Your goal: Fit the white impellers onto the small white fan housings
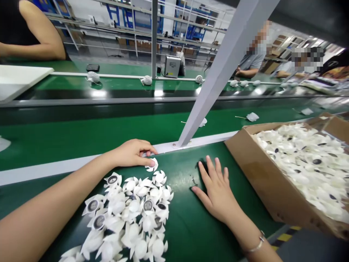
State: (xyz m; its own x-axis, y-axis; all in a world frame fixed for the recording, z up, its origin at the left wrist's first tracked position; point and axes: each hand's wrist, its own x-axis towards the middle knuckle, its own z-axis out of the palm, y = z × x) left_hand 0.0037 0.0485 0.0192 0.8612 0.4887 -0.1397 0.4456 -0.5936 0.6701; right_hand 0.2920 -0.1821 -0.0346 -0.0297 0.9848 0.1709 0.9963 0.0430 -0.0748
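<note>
My left hand (134, 153) is at the rear edge of the green bench, fingers curled. Its thumb presses on a white flower-shaped plastic part (152, 166) with pointed petals; the far side of that grip is hidden. Just below lies a heap of similar white parts (133, 207), some turned to show round dark-grey centres. To the right of the heap, my right hand (216, 193) rests palm down over the bench, fingers spread and holding nothing. Dark marks (194, 180) show on the surface by its fingertips.
A cardboard box (253, 174) full of white parts stands at the right. A slanted metal post (209, 80) rises from the rail. Beyond it, a green conveyor (81, 134) carries white wrapped pieces (252, 116). Other people sit across the line.
</note>
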